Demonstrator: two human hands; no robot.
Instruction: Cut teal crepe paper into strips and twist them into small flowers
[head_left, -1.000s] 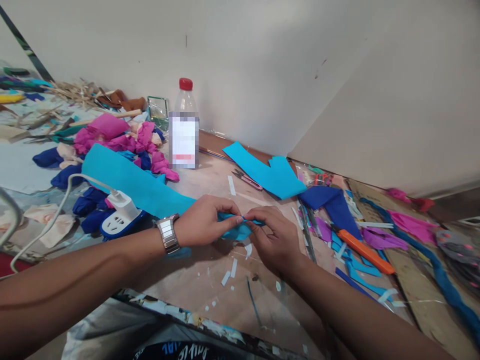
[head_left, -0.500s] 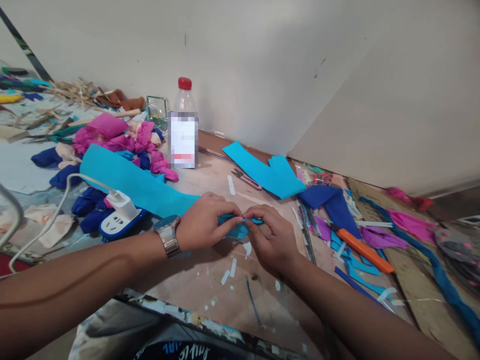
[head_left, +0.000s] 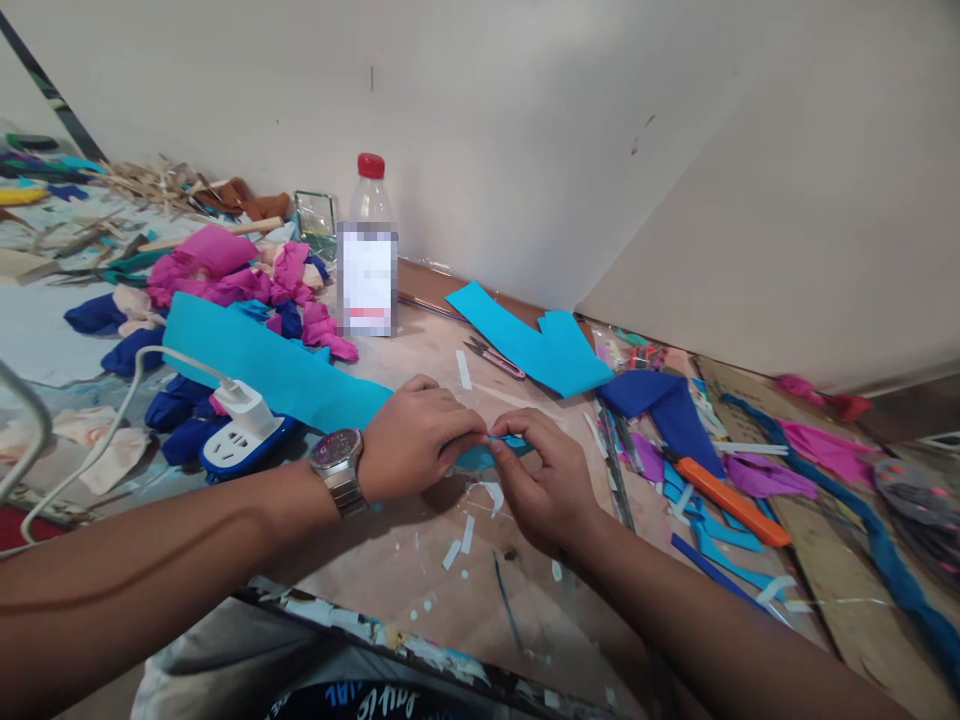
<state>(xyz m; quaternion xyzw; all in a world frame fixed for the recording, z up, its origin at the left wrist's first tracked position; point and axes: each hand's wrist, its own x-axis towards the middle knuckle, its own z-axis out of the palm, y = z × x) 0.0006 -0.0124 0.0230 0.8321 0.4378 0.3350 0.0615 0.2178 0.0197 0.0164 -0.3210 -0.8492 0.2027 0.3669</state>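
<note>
A person's left hand [head_left: 420, 435] and right hand [head_left: 544, 470] meet in front of a clear plastic bottle [head_left: 367, 250] on a cluttered table [head_left: 420, 570]. The fingertips of both are pinched together on 1 small turquoise scrap [head_left: 480, 457], held low over the table. The red-capped bottle carries a label too blurred to read, and its contents cannot be told. A silver wristwatch [head_left: 337, 465] sits on the left wrist. Left of the bottle lie crumpled pink pieces [head_left: 225, 270]. To its front left, a long turquoise strip [head_left: 262, 365] runs beside a white power strip [head_left: 240, 430] with 1 plug in it. Right of the bottle are a turquoise sheet [head_left: 540, 345], small snips [head_left: 495, 360] and, farther right, an orange utility knife [head_left: 731, 497] among offcuts.
</note>
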